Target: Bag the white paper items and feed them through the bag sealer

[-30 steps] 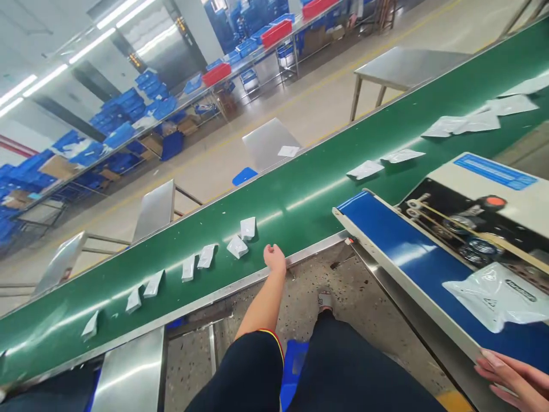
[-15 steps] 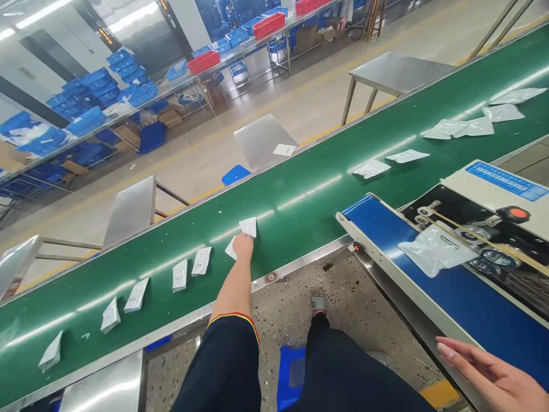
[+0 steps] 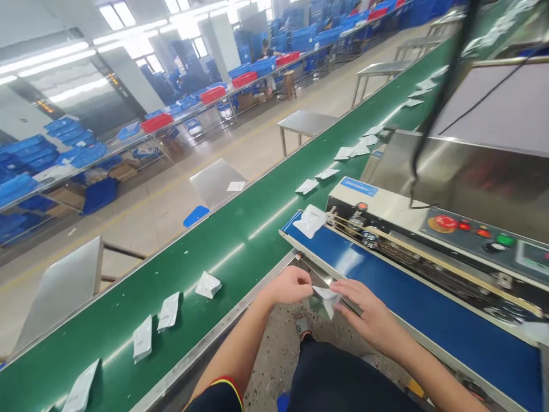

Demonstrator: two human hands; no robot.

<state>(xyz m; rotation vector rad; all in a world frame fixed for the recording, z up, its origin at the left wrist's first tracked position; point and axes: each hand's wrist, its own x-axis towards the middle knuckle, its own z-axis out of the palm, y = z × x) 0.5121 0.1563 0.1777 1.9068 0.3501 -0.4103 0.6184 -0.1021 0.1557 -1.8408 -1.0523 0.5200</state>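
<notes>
Both hands meet in front of me over the gap between the two belts. My left hand (image 3: 290, 284) pinches one edge of a small clear plastic pouch (image 3: 326, 298), and my right hand (image 3: 364, 312) holds its other side with fingers curled. Another pouch (image 3: 310, 221) lies at the far end of the blue belt (image 3: 433, 303) of the sealing machine (image 3: 454, 229). Several white pouches (image 3: 208, 284) lie on the long green conveyor (image 3: 240, 240) to my left.
The sealer's control panel has a red knob (image 3: 446, 222) and a green button (image 3: 505, 240). A steel hood (image 3: 484, 160) with black cables stands behind it. Steel side tables (image 3: 305, 122) line the conveyor's far edge. Shelves of blue crates (image 3: 81, 154) fill the background.
My left hand took a pouch off the green conveyor and drew it back; my right hand left the blue belt's edge and joined it. The view swung right along the line.
</notes>
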